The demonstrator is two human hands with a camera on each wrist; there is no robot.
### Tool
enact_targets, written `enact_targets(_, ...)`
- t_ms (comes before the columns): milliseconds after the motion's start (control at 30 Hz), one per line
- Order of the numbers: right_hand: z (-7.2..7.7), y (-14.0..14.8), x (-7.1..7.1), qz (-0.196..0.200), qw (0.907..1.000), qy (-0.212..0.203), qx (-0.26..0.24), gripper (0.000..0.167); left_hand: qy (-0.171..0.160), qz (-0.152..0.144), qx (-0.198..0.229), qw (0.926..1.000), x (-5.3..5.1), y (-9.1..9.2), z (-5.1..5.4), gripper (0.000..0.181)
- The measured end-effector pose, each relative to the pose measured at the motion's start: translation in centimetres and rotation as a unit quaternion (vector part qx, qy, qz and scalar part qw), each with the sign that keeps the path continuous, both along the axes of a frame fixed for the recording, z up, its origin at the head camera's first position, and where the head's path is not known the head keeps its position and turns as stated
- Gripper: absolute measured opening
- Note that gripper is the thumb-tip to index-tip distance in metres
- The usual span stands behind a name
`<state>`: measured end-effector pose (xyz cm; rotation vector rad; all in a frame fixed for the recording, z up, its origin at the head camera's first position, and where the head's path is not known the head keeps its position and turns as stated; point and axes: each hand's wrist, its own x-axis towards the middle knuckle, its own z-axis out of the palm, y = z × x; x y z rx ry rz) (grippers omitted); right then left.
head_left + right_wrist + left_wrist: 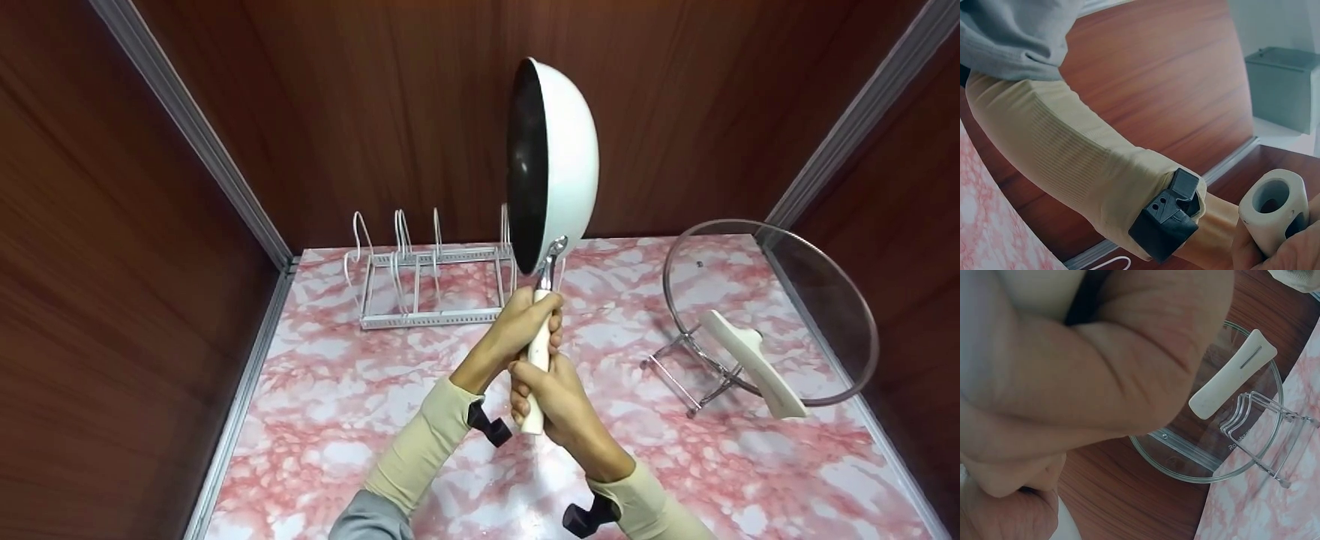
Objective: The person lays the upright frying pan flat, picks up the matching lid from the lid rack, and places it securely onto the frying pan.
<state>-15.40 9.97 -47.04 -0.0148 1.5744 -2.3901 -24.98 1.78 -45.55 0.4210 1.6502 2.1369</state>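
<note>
Fingers [556, 322] grip the handle [538, 349] — pan [571, 150] partly hiding the rack [427, 319], lid [750, 360] at right.

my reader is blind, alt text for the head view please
Left hand and right hand grip the handle of a pan held upright, its dark inside facing left. On the pink table, a rack stands at left, a glass lid on a stand at right.

There is room on the pink-and-white table [622, 315] between the white metal wire rack [427, 320], far left, and the round clear glass lid [787, 292], right. The round white pan [570, 161] is in front of the rack's right end. Brown wooden walls [337, 112] block three sides.
</note>
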Motion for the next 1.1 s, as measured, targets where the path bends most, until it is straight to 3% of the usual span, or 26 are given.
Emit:
enact_targets(333,-0.2,0.2,0.2,0.035,0.9989,-0.002,-0.030,0.014,0.003,0.010,0.010,0.9999,0.3,-0.2,-0.1,0.005)
enact_targets(667,-0.5,0.4,0.3,0.066,0.9969,0.004,-0.043,0.020,0.044,0.029,0.010,0.9986,0.7,-0.4,-0.4,0.015)
enact_targets(1100,-1.0,1.0,0.2,0.112,0.9918,0.020,-0.058,0.023,0.041,0.012,0.085,0.9955,0.4,-0.5,-1.8,0.023)
